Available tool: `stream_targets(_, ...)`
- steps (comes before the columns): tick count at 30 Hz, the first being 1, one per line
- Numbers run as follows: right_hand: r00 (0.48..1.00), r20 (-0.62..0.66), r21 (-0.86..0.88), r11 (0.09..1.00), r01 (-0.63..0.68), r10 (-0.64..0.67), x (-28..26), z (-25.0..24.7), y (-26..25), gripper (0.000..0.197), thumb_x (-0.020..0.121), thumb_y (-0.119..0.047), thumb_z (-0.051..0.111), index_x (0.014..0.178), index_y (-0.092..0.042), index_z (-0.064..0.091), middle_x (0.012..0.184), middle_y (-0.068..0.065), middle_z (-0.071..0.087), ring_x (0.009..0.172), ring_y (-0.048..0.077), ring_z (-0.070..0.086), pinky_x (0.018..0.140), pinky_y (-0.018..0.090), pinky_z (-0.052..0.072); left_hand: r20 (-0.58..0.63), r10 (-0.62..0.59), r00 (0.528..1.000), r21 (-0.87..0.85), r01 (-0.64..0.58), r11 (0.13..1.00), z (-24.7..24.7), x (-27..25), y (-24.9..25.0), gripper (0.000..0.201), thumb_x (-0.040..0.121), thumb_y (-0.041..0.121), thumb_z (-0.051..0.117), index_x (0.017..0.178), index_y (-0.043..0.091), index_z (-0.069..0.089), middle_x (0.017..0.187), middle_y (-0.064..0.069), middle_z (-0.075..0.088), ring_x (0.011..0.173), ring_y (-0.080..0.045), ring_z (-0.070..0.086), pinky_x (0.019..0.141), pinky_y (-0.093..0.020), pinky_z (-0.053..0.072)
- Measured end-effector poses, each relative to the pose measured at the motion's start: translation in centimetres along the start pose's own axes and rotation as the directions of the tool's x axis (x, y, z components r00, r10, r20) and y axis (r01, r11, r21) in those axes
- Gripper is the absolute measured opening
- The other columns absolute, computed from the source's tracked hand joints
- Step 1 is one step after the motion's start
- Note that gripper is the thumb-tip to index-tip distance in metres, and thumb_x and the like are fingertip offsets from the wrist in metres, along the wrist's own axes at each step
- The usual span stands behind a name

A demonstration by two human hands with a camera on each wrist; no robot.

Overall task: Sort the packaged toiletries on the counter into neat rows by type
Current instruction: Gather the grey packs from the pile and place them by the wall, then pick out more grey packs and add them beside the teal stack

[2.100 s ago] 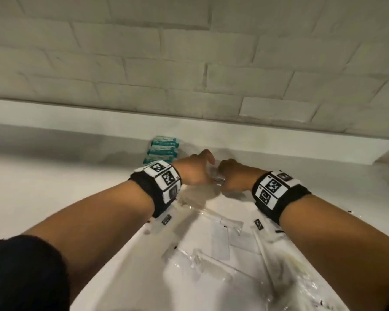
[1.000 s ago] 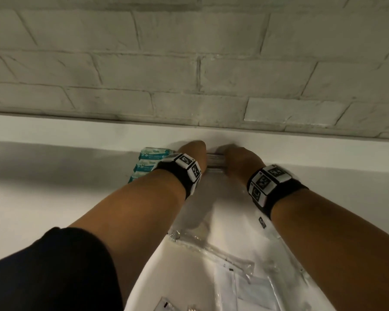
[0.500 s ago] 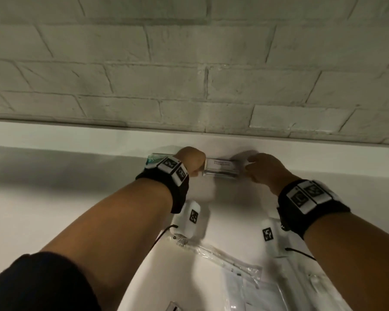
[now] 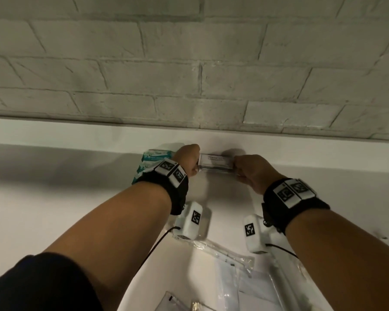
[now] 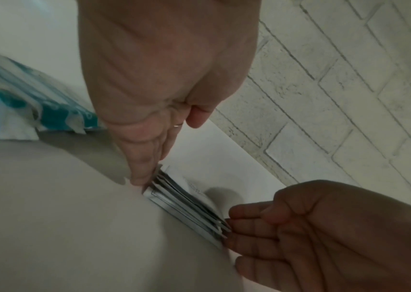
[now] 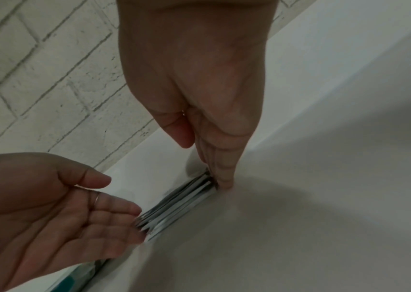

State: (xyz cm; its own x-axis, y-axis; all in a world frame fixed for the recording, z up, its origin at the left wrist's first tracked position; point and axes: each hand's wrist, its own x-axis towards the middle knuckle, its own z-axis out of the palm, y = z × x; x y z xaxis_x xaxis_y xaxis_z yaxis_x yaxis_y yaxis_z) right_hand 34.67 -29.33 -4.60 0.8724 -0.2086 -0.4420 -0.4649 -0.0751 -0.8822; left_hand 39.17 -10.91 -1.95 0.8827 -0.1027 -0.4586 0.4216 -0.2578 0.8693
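A small stack of silver-white sachets lies at the back of the white counter, against the low upstand. My left hand touches the stack's left end with straight fingers. My right hand presses the right end, its fingers also straight. In the left wrist view the sachets show as several thin edges fanned slightly between the two hands. The right wrist view shows the same stack edge-on. Neither hand curls round it.
A pile of teal-and-white packets sits just left of my left hand, also against the upstand. Nearer me lie clear-wrapped long packets and flat white sachets. A white brick wall rises behind.
Both hands carried the sachet stack from the middle of the counter back to the upstand and set it down. Over the last half second they have stayed at its two ends.
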Motion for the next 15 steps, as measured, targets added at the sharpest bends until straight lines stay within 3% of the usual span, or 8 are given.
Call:
stream_targets(3, 0.999, -0.044, -0.059, 0.998, 0.010, -0.013, -1.2, -1.2, -0.1, 0.008, 0.085, -0.013, 0.058, 0.086, -0.020, 0.056, 0.095, 0.005, 0.058, 0.081, 0.018, 0.059, 0.071, 0.030, 0.053, -0.017, 0.126, 0.992, 0.193, -0.120, 0.974, -0.6, -2.2, 0.7, 0.029, 0.098, 0.023, 0.042, 0.069, 0.022, 0.044, 0.070, 0.005, 0.043, 0.064, -0.011, 0.046, 0.079, -0.036, 0.049)
stream_targets(5, 0.999, -0.048, -0.135, 0.991, -0.017, 0.011, -3.5, -1.8, 0.2, 0.004, 0.087, -0.015, 0.058, 0.089, -0.017, 0.058, 0.089, 0.007, 0.058, 0.079, 0.019, 0.059, 0.078, 0.033, 0.052, -0.012, 0.210, 0.978, 0.314, -0.196, 0.929, -1.0, -5.0, 1.2, 0.018, 0.098, 0.022, 0.045, 0.083, 0.019, 0.052, 0.074, 0.004, 0.048, 0.080, -0.018, 0.054, 0.093, -0.040, 0.047)
stream_targets(7, 0.999, -0.010, -0.222, 0.974, -0.041, 0.039, -6.5, -2.4, 0.5, 0.004, 0.092, -0.014, 0.056, 0.094, -0.014, 0.058, 0.077, 0.005, 0.055, 0.070, 0.016, 0.054, 0.078, 0.033, 0.047, 0.055, 0.244, 0.968, 0.380, -0.246, 0.892, -1.3, -8.0, 1.1, 0.014, 0.097, 0.022, 0.046, 0.090, 0.015, 0.057, 0.088, -0.004, 0.060, 0.091, -0.022, 0.058, 0.093, -0.042, 0.051)
stream_targets(9, 0.999, 0.049, -0.396, 0.918, 0.004, 0.017, -9.6, -3.2, 0.8, 0.016, 0.093, -0.013, 0.056, 0.108, -0.012, 0.061, 0.088, 0.002, 0.058, 0.080, 0.015, 0.055, 0.082, 0.031, 0.046, 0.180, 0.212, 0.960, 0.462, -0.273, 0.844, -1.6, -11.8, 0.3, 0.016, 0.095, 0.024, 0.049, 0.099, 0.013, 0.060, 0.101, -0.005, 0.066, 0.090, -0.020, 0.064, 0.082, -0.037, 0.054)
stream_targets(11, 0.986, 0.101, -0.629, 0.759, 0.166, -0.133, -12.6, -3.6, 1.2, 0.029, 0.091, -0.010, 0.059, 0.120, -0.011, 0.063, 0.111, -0.002, 0.060, 0.097, 0.014, 0.057, 0.082, 0.022, 0.045, 0.345, 0.191, 0.919, 0.609, -0.374, 0.699, -2.3, -15.3, -1.1, 0.013, 0.093, 0.025, 0.054, 0.101, 0.019, 0.062, 0.099, 0.002, 0.068, 0.087, -0.014, 0.065, 0.070, -0.027, 0.050)
stream_targets(12, 0.965, 0.142, -0.699, 0.668, 0.255, -0.219, -14.5, -3.5, 1.7, 0.030, 0.090, -0.012, 0.061, 0.119, -0.015, 0.065, 0.115, -0.003, 0.062, 0.099, 0.013, 0.061, 0.081, 0.020, 0.045, 0.421, 0.163, 0.892, 0.696, -0.433, 0.573, -2.8, -17.1, -2.1, 0.012, 0.091, 0.026, 0.057, 0.101, 0.023, 0.063, 0.096, 0.007, 0.067, 0.086, -0.011, 0.064, 0.069, -0.024, 0.046)
stream_targets(14, 0.928, 0.261, -0.748, 0.552, 0.368, -0.265, -18.2, -2.7, 2.6, 0.023, 0.089, -0.020, 0.063, 0.110, -0.026, 0.070, 0.106, -0.009, 0.068, 0.089, 0.009, 0.066, 0.078, 0.020, 0.048, 0.501, 0.071, 0.863, 0.809, -0.495, 0.316, -3.7, -19.8, -4.2, 0.017, 0.087, 0.031, 0.062, 0.104, 0.031, 0.063, 0.096, 0.016, 0.062, 0.089, -0.007, 0.059, 0.073, -0.023, 0.043)
stream_targets(15, 0.916, 0.331, -0.782, 0.476, 0.402, -0.229, -19.7, -2.0, 3.1, 0.020, 0.088, -0.025, 0.064, 0.107, -0.031, 0.070, 0.101, -0.012, 0.068, 0.086, 0.007, 0.066, 0.078, 0.021, 0.049, 0.512, 0.019, 0.859, 0.827, -0.499, 0.257, -4.1, -20.7, -5.4, 0.022, 0.084, 0.033, 0.065, 0.106, 0.033, 0.061, 0.099, 0.017, 0.060, 0.092, -0.007, 0.058, 0.077, -0.025, 0.046)
